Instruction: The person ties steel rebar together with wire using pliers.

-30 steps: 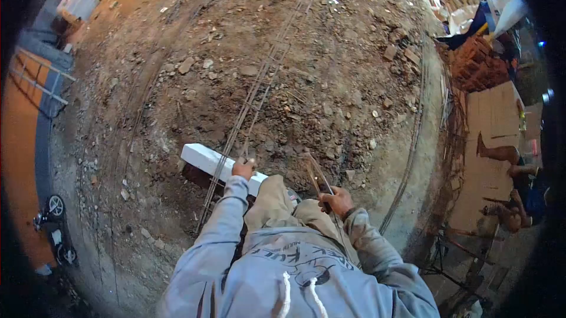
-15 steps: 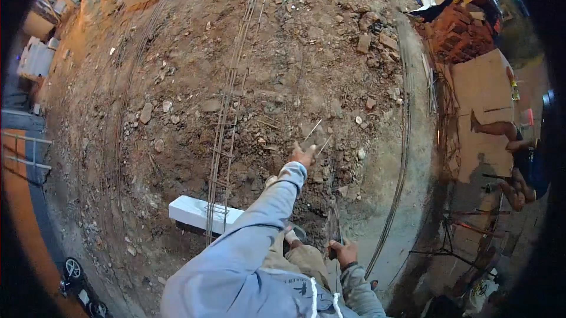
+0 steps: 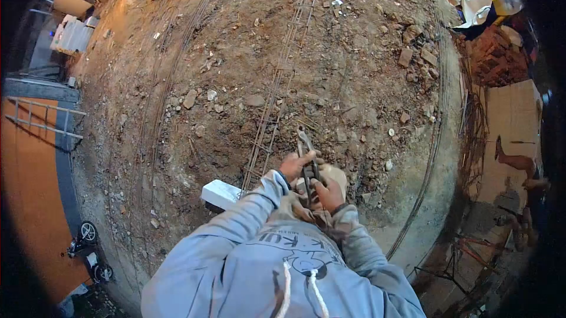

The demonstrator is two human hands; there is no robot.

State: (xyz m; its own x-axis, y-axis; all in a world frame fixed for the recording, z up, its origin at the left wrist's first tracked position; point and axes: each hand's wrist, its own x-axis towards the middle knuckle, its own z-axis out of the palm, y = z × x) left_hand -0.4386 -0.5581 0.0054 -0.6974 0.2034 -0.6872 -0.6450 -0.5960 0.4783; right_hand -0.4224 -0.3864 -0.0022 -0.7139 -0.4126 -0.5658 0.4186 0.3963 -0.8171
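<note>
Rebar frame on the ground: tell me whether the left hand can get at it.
Probably yes: the left hand appears close to the rebar frame, with nothing visible between them, though its fingers are at the metal tool and might need freeing first.

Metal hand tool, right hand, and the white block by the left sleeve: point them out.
Metal hand tool [image 3: 303,136]: head view, on its upper end.
Right hand [image 3: 331,192]: head view, on the back.
White block [image 3: 220,193]: head view, on its pale upper face.

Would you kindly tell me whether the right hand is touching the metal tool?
Touching: the head view shows the right hand gripping the metal tool low down, thumb against its handle.
</note>
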